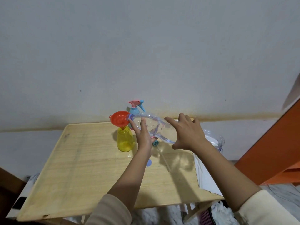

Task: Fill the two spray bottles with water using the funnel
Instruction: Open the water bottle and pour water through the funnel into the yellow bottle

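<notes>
**Big bottle tipped into the funnel**

A wooden surface (81,168) stands by a pale wall. White paper (204,174) lies on its right edge. A big clear bottle (155,125) is held over the surface, tipped on its side, with its mouth in the orange funnel (119,120). Both hands hold it. The right hand (186,133) has its grip wrapped round the fat bottom end. The left hand (143,137) has its grip round the thin end, near the neck.

Another clear bottle (217,140) sits behind the right hand. The yellow spray bottle (125,140) stands upright on the surface with no top on, and the funnel sits in its neck. The blue spray bottle (134,109) stands just behind it by the wall, with its pink and blue top on. A loose spray top (155,142) with a long thin tube lies on the surface under the big bottle. A small blue cap (149,162) lies near the tube.
</notes>
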### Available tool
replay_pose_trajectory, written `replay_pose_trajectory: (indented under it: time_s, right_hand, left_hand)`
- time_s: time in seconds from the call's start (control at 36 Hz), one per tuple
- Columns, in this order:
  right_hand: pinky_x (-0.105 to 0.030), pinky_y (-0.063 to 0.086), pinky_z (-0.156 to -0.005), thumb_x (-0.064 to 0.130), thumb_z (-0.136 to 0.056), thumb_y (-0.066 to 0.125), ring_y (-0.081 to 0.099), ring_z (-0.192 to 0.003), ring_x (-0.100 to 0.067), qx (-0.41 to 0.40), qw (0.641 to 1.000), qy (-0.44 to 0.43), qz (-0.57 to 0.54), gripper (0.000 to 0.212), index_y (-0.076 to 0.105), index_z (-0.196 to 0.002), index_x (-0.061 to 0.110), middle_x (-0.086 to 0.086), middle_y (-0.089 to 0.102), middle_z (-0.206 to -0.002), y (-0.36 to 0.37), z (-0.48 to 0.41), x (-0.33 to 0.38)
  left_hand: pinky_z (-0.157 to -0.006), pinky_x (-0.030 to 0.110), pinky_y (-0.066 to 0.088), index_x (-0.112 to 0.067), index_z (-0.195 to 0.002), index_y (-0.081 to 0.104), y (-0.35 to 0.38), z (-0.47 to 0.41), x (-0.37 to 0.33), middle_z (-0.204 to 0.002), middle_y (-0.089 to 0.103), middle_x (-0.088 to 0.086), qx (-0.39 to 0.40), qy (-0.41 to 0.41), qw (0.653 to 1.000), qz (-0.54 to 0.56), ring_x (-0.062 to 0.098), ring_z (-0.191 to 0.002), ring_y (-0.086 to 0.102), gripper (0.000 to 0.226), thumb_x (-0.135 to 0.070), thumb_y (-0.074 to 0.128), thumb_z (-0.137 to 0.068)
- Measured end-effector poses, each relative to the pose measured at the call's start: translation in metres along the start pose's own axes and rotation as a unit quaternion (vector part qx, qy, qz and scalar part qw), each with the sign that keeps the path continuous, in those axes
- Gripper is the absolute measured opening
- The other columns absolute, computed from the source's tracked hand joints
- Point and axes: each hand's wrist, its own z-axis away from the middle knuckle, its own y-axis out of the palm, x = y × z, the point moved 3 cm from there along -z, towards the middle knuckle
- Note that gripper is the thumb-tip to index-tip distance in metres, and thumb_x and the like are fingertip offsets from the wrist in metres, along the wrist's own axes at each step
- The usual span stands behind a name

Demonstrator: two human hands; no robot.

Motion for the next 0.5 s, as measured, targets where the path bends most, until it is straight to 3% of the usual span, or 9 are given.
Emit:
replay_pose_trajectory:
  time_s: [0.14, 0.28, 0.39, 0.5]
  right_hand:
    - [-0.040, 0.035, -0.089, 0.041, -0.061, 0.071, 0.043, -0.110, -0.024, -0.002, 1.000, -0.001, -0.001, 0.097, 0.017, -0.142, 0.039, -0.005, 0.036, -0.121, 0.003, -0.001, 0.000]
    - [-0.040, 0.035, -0.088, 0.041, -0.062, 0.070, 0.043, -0.110, -0.024, -0.014, 1.000, -0.006, -0.001, 0.096, 0.017, -0.142, 0.039, -0.005, 0.036, -0.120, 0.004, -0.003, -0.003]
    - [-0.038, 0.034, -0.085, 0.041, -0.060, 0.071, 0.044, -0.108, -0.023, -0.020, 1.000, -0.006, -0.015, 0.097, 0.017, -0.141, 0.039, -0.004, 0.037, -0.118, 0.007, -0.004, -0.006]
    - [-0.036, 0.033, -0.082, 0.041, -0.057, 0.072, 0.043, -0.107, -0.022, -0.027, 0.998, 0.002, -0.056, 0.099, 0.019, -0.140, 0.042, -0.002, 0.037, -0.113, 0.015, -0.003, -0.009]
  left_hand:
    - [-0.073, 0.042, 0.051, -0.053, -0.146, 0.000, 0.000, 0.001, 0.000, -0.141, 0.045, 0.011, -0.008, -0.002, 1.000, -0.004, 0.033, -0.127, 0.046, 0.068, -0.043, 0.047, -0.096]
    - [-0.061, 0.035, 0.051, -0.052, -0.146, 0.000, 0.001, 0.000, 0.000, -0.142, 0.044, 0.012, -0.007, 0.004, 1.000, -0.003, 0.032, -0.128, 0.046, 0.068, -0.042, 0.046, -0.097]
    - [-0.063, 0.035, 0.053, -0.056, -0.143, -0.001, 0.003, -0.002, 0.000, -0.151, 0.035, 0.008, -0.006, 0.021, 1.000, -0.018, 0.031, -0.133, 0.042, 0.069, -0.046, 0.047, -0.095]
    - [-0.090, 0.052, 0.052, -0.061, -0.140, 0.000, 0.002, -0.005, -0.001, -0.156, 0.026, 0.002, -0.005, 0.059, 0.997, -0.054, 0.027, -0.136, 0.039, 0.070, -0.050, 0.050, -0.092]
